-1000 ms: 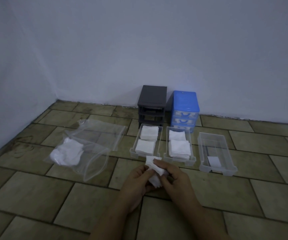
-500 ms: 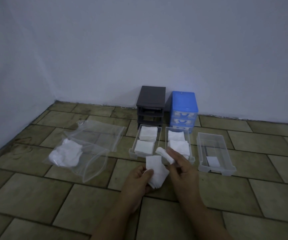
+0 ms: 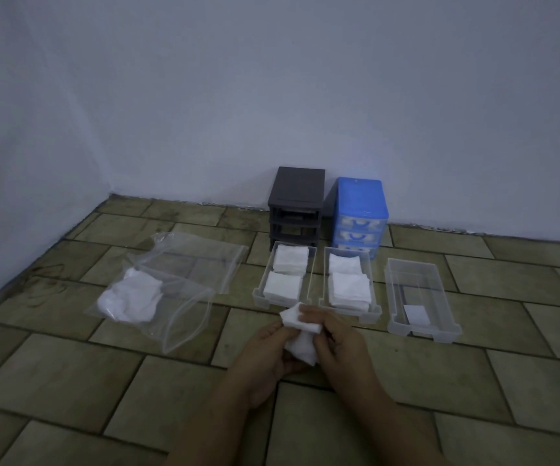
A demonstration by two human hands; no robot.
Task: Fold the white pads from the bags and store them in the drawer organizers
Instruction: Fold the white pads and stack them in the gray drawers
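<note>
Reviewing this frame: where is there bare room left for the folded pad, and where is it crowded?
Free: most of the right clear drawer, behind its single small pad, and the tiles right of it. Crowded: the left drawer and middle drawer, each holding two stacks.

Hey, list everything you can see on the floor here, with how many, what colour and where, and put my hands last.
pad being folded: one, white, held in both hands, front centre
left drawer: one, clear, holds two stacks of white pads, in front of the dark organizer
middle drawer: one, clear, holds two stacks of white pads, in front of the blue organizer
right drawer: one, clear, only a small white piece at its near end
dark organizer: one, dark grey, by the wall, slots open
blue organizer: one, blue, right of the dark one, drawers in
bags: two as far as I can tell, clear, left on the floor; the nearer holds white pads
left hand: grips the pad
right hand: pinches the pad's top fold
</note>
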